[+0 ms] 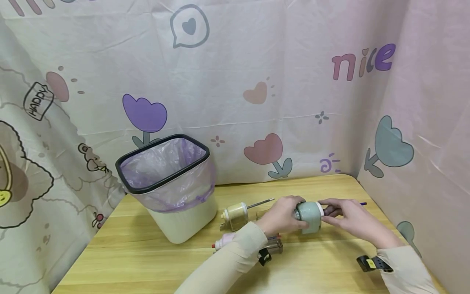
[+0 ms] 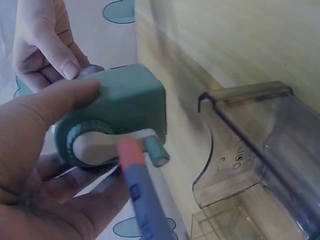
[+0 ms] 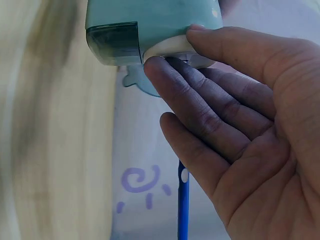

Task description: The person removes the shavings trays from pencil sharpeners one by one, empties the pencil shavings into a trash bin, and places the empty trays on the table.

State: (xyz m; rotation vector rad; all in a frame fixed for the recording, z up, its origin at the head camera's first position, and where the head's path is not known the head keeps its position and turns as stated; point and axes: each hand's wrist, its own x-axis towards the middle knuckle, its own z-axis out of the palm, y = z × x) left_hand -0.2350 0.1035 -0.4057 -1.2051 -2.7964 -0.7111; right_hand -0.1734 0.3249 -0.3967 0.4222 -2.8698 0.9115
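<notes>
Left hand (image 1: 280, 216) of mine grips the green sharpener (image 1: 311, 213) by its body, over the right part of the table (image 1: 312, 269), its crank (image 2: 97, 147) facing my wrist; with my right hand (image 1: 350, 215) I pinch its white front between thumb and fingertips. Beside my left sleeve (image 1: 235, 261), which partly hides it, lies a pale pink sharpener (image 1: 227, 238). Just beyond sits a yellow sharpener (image 1: 236, 215) with a stick in it. Farther left stands a lined white bin (image 1: 183, 224), and behind everything hangs a printed curtain (image 1: 220, 81).
</notes>
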